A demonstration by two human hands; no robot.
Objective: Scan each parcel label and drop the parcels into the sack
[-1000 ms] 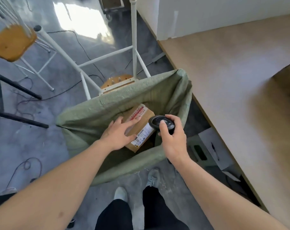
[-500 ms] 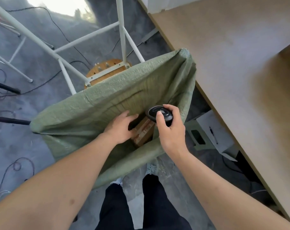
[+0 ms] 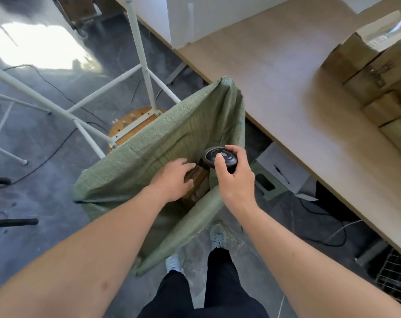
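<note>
Nearest, we see dark trousers (image 3: 208, 292) and two grey shoes (image 3: 217, 235) on a scuffed grey floor (image 3: 45, 198) with glare at the far left.

Both forearms reach forward over the sack (image 3: 153, 152), a green woven bag standing open on the floor against the worktop edge.

Left hand (image 3: 172, 180): inside the sack mouth, fingers (image 3: 185, 166) loosely extended and resting on the top of the parcel (image 3: 198, 180). We cannot tell whether they grip it; no curl around it is visible. The parcel, a brown box, is down inside the sack, mostly hidden by the hand and the sack's near rim.

Right hand (image 3: 236, 180): fingers curled around a black scanner (image 3: 220, 156), thumb on its top face, held over the sack's right side just beside the parcel.

Beyond the sack: an upturned stool (image 3: 135, 125) with white legs and a wooden seat, touching the sack's far wall. Black cables (image 3: 57, 88) cross the floor.

Right: a pale tan worktop (image 3: 275, 72). At its far right edge, stacked cardboard boxes (image 3: 378, 76), blurred. Under the worktop, a white box (image 3: 284, 171) and further cables. A white wall (image 3: 206, 17) behind.
</note>
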